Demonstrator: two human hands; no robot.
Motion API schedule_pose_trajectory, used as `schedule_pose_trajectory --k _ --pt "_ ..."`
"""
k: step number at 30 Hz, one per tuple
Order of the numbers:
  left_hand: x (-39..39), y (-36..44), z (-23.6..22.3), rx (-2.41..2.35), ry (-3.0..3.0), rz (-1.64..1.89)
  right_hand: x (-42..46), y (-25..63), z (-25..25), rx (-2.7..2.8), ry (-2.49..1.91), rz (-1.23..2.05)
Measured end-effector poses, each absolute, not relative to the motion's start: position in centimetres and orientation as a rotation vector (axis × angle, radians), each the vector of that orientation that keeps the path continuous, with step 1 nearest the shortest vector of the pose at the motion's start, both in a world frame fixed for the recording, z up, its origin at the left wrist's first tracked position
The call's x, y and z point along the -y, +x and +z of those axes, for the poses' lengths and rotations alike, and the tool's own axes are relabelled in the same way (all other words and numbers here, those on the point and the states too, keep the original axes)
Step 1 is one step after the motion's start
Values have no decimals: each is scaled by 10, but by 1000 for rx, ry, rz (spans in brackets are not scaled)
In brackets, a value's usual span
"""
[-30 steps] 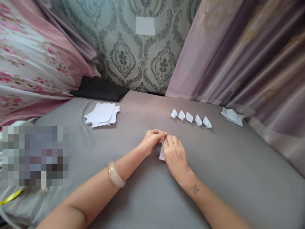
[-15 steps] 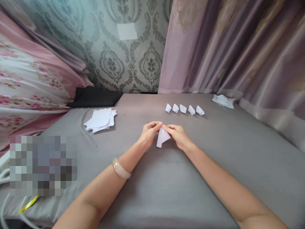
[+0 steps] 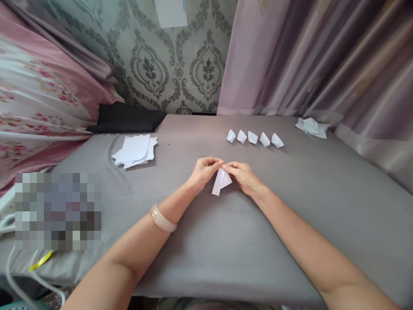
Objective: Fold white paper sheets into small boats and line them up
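Together, the left grip point(image 3: 206, 168) and right grip point(image 3: 241, 174), pinched closed, hold the folded paper point(image 3: 220, 182) by its top.

We see a bed point(image 3: 342, 193) in smooth grey fabric. On it, at the far left, we find a black cloth point(image 3: 127, 119), with a loosely squared paper stack point(image 3: 134, 150) just in front. Right of centre, we count five folded papers point(image 3: 252, 137) in a row, apart from one another; near the far right edge lies a paper pile point(image 3: 312, 127). At our near left lies a yellow strip point(image 3: 41, 261), beside a blurred-out patch.
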State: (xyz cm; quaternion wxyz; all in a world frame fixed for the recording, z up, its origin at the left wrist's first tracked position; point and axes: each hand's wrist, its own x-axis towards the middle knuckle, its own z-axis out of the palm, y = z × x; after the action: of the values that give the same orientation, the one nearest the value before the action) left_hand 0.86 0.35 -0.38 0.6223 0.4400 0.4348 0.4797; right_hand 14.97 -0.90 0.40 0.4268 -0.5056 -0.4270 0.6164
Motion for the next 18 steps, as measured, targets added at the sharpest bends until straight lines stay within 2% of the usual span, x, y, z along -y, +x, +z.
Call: schedule_pose_trajectory --k 13,18 --pt "-4 6 3 -931 892 1091 9 154 8 1018 -1240 1651" --pt "-2 1 8 -867 1216 1078 6 160 13 1005 -1236 1708"
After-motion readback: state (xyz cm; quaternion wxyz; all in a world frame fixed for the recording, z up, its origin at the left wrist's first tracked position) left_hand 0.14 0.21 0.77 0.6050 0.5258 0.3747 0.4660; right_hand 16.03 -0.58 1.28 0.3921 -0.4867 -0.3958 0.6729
